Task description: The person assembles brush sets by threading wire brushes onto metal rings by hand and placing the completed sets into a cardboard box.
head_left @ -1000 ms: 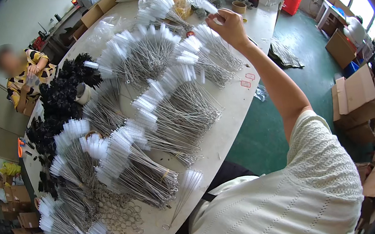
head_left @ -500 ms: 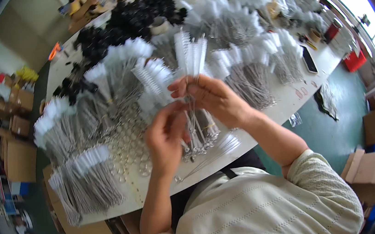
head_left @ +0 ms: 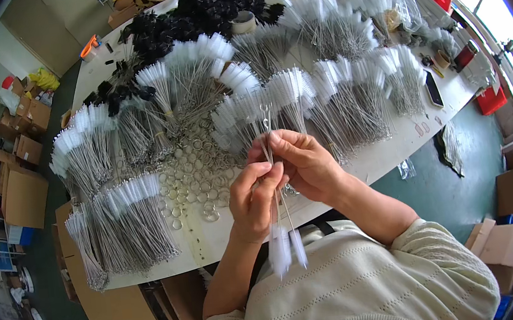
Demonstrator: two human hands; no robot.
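Observation:
Several thin wire brushes with white bristles [head_left: 280, 252] are held upright in front of me, bristle ends down and wire loops up. My left hand [head_left: 249, 204] is closed on their wire stems, thumb and fingers pinching. Just above it to the right, my right hand [head_left: 313, 165] pinches the stems near the loops [head_left: 265, 116]. The bristles hang over my lap, slightly blurred. Beyond the hands stand bundles of similar brushes [head_left: 293, 96]. A spread of loose metal split rings [head_left: 198, 179] lies to the left of my left hand.
More brush bundles [head_left: 127, 222] lie at the table's left front. A black bristly heap [head_left: 201, 11] and a tape roll [head_left: 243, 22] are at the back. A phone [head_left: 433, 89] lies near the right edge. Cardboard boxes [head_left: 25, 197] stand on the floor.
The held brushes had bristles pointing up; now they point down with loops up. The loose brushes near the table's front edge are no longer seen there. My view has shifted somewhat.

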